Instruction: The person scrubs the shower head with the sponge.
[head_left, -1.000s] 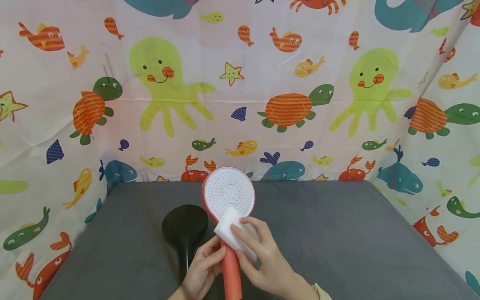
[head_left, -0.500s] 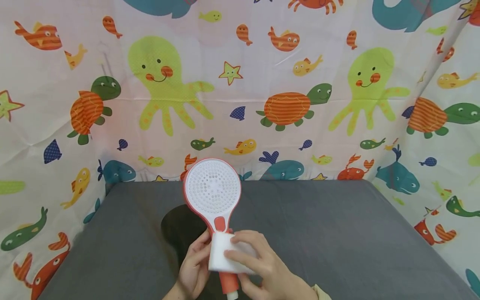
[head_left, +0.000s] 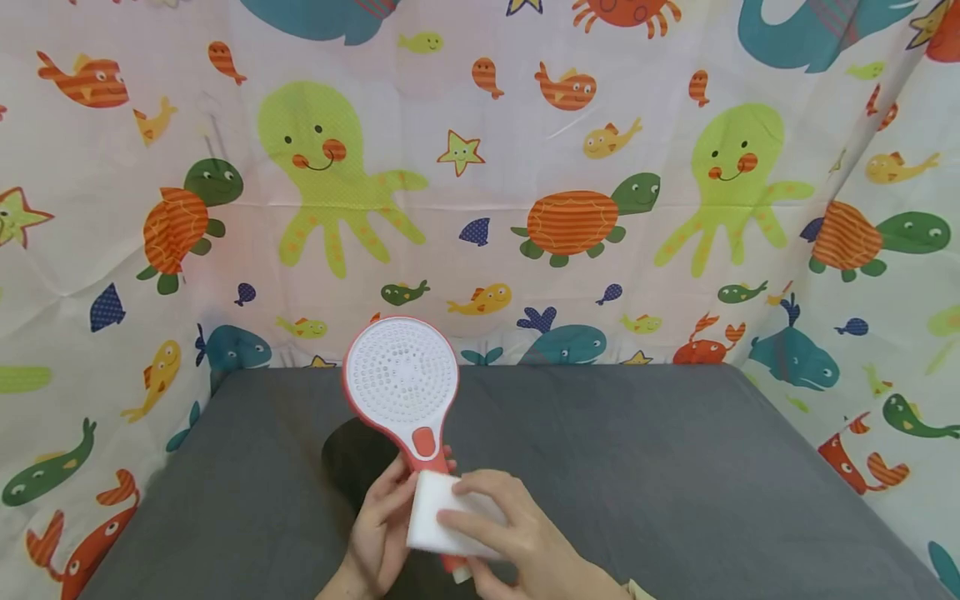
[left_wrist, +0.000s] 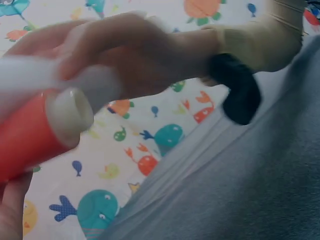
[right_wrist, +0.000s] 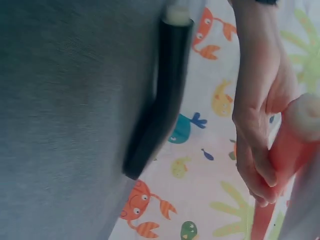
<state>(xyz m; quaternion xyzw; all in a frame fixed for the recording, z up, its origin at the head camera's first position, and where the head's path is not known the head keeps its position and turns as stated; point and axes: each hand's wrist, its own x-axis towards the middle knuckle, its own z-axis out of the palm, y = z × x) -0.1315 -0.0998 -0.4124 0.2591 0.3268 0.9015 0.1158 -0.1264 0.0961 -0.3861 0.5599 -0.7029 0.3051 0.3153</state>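
Note:
A red shower head (head_left: 405, 375) with a white spray face tilts to the left in the head view. My left hand (head_left: 378, 529) grips its red handle, and that handle (left_wrist: 30, 140) shows its pale connector end in the left wrist view. My right hand (head_left: 525, 537) holds a white sponge (head_left: 433, 510) against the handle, fingers bent over the sponge. Part of the handle is hidden behind the sponge. Behind my left hand a black shower head (head_left: 356, 458) lies on the table; its black handle (right_wrist: 167, 90) appears in the right wrist view.
The grey table (head_left: 637, 467) stretches out on both sides of the hands. A white curtain (head_left: 480, 200) printed with sea animals stands around its back and sides.
The red shower head has risen, shifted left and tilted. The sponge has slid from near the spray face down to the lower handle, with my right hand on it.

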